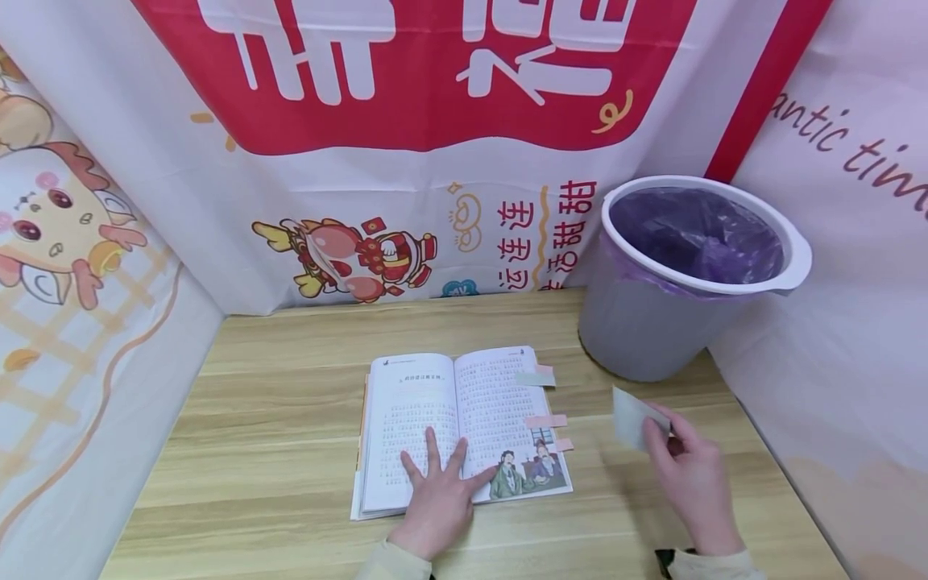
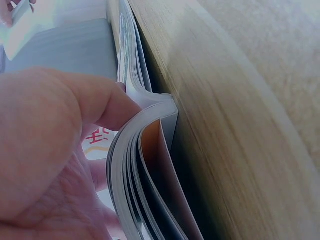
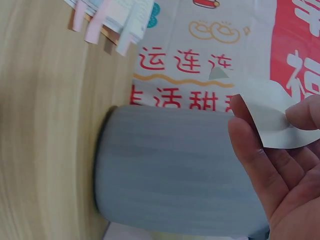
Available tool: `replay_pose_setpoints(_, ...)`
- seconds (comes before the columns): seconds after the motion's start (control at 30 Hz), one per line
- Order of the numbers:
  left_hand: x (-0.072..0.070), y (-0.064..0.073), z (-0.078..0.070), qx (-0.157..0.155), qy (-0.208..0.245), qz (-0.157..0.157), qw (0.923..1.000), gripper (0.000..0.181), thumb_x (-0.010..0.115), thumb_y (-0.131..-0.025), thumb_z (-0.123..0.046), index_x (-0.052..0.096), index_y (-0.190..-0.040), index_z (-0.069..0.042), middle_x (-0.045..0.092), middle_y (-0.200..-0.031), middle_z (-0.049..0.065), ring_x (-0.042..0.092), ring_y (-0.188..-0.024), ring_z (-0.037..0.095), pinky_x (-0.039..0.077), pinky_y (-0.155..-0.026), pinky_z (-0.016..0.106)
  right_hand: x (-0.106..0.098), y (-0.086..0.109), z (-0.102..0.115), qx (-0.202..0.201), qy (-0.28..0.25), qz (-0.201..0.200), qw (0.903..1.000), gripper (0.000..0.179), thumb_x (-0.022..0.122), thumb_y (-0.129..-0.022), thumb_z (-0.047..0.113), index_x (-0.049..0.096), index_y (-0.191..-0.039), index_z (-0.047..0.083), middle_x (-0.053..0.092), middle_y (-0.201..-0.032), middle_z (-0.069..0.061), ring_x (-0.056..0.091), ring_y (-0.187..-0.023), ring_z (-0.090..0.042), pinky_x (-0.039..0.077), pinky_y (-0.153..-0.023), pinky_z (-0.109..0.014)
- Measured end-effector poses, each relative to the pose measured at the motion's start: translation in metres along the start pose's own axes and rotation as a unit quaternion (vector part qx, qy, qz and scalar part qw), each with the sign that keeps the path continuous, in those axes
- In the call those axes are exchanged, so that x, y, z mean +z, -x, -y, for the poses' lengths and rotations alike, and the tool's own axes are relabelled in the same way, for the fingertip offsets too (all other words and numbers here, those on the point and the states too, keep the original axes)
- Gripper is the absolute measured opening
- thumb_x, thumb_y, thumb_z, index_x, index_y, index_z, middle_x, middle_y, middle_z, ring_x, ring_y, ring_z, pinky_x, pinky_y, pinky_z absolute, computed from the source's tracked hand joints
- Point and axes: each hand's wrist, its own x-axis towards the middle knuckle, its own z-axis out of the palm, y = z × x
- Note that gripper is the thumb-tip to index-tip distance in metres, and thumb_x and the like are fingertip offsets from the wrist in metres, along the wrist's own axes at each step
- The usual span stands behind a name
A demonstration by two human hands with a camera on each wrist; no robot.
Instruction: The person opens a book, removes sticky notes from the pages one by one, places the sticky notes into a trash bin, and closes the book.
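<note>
An open book (image 1: 420, 403) with printed pages lies on the table, a coloured picture at its lower right corner. My left hand (image 1: 438, 503) rests on it with fingers spread across both pages near the centre fold. In the left wrist view, the book's (image 2: 120, 172) page edges curve up beside the palm. To the right of the book, my right hand (image 1: 692, 479) pinches a pale green slip of paper (image 1: 631, 417) between thumb and fingers. The right wrist view shows this paper (image 3: 267, 112) slightly bent. Pink paper tabs (image 1: 546, 420) and a pale green tab (image 1: 533, 379) stick out from the right page.
A grey bin (image 1: 638, 330) with a purple liner (image 1: 732, 258) stands at the table's back right, just beyond my right hand. Printed white and red cloth (image 1: 428, 121) hangs behind the wooden table (image 1: 254, 419) and along both sides.
</note>
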Motion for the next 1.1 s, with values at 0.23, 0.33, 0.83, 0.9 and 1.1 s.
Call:
replay_pose_setpoints(0.23, 0.0, 0.0, 0.0, 0.003, -0.002, -0.007, 1.0, 0.052, 0.066, -0.085, -0.016, 0.065, -0.128, -0.044, 0.046, -0.148, 0.017, 0.008, -0.136, 0.066, 0.006, -0.088, 0.09, -0.011, -0.011, 0.009, -0.015, -0.018, -0.051, 0.9984, 0.022, 0.069, -0.084, -0.012, 0.071, -0.104, -0.004, 0.072, -0.093, -0.016, 0.06, -0.071, 0.013, 0.049, -0.058, -0.006)
replay_pose_setpoints(0.33, 0.0, 0.0, -0.001, 0.002, -0.001, -0.007, 1.0, 0.052, 0.065, -0.086, -0.016, 0.065, -0.128, -0.045, 0.046, -0.148, 0.017, 0.008, -0.136, 0.066, 0.005, -0.089, 0.09, -0.017, -0.018, 0.013, -0.029, -0.02, -0.062, 0.9974, 0.021, 0.07, -0.083, -0.012, 0.07, -0.103, -0.006, 0.07, -0.093, 0.0, 0.061, -0.072, 0.012, 0.049, -0.061, -0.005)
replay_pose_setpoints(0.83, -0.002, 0.001, -0.001, 0.0, 0.007, -0.008, 0.9999, 0.05, 0.067, -0.085, -0.016, 0.066, -0.127, -0.043, 0.047, -0.147, 0.017, 0.01, -0.136, 0.066, 0.006, -0.088, 0.09, -0.056, -0.077, 0.048, -0.093, -0.03, -0.137, 0.9858, 0.017, 0.072, -0.083, -0.004, 0.07, -0.098, -0.012, 0.068, -0.091, 0.022, 0.063, -0.072, 0.006, 0.05, -0.067, -0.006)
replay_pose_setpoints(0.9, -0.001, 0.001, -0.001, 0.002, 0.008, -0.01, 0.9999, 0.05, 0.067, -0.084, -0.016, 0.067, -0.127, -0.043, 0.047, -0.147, 0.018, 0.01, -0.136, 0.066, 0.006, -0.088, 0.09, -0.06, -0.088, 0.053, -0.094, -0.033, -0.152, 0.9834, 0.018, 0.073, -0.083, -0.003, 0.071, -0.099, -0.011, 0.069, -0.091, 0.018, 0.064, -0.073, 0.004, 0.05, -0.068, -0.006)
replay_pose_setpoints(1.1, -0.001, 0.001, 0.0, 0.003, 0.011, -0.012, 0.9999, 0.05, 0.067, -0.084, -0.016, 0.067, -0.126, -0.042, 0.048, -0.146, 0.018, 0.01, -0.136, 0.066, 0.006, -0.088, 0.091, -0.073, -0.125, 0.06, -0.073, -0.001, -0.181, 0.9807, 0.017, 0.073, -0.085, 0.006, 0.073, -0.099, -0.004, 0.07, -0.091, 0.013, 0.064, -0.073, 0.002, 0.05, -0.069, -0.007)
